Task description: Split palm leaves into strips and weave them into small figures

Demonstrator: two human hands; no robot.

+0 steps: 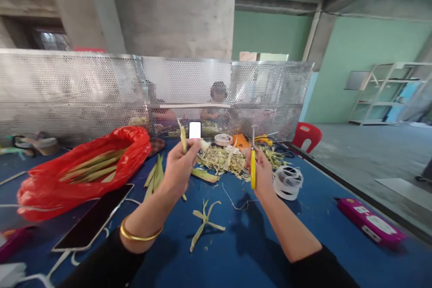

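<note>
My left hand (178, 166) is closed on a pale husk strip (183, 138) that points upward from the fingers, with a whitish end (204, 145) showing at their right. Yellow-handled scissors (253, 168) are gripped in my right hand (263, 174), blades up and away from the strip. Between my forearms, a star-shaped piece of husk strips (204, 220) lies on the blue table (216, 265). Behind the hands is a heap of husk scraps (222, 160). Longer husk leaves (155, 174) lie beside my left wrist, and another husk piece (205, 175) is between the hands.
A red plastic bag (43, 189) holds long husks at left, near a phone (94, 220) with white cables. A white spool (288, 183) stands right of my hand, a purple packet (369, 221) farther right. Perforated metal panels (189, 76) close the back; people sit behind them.
</note>
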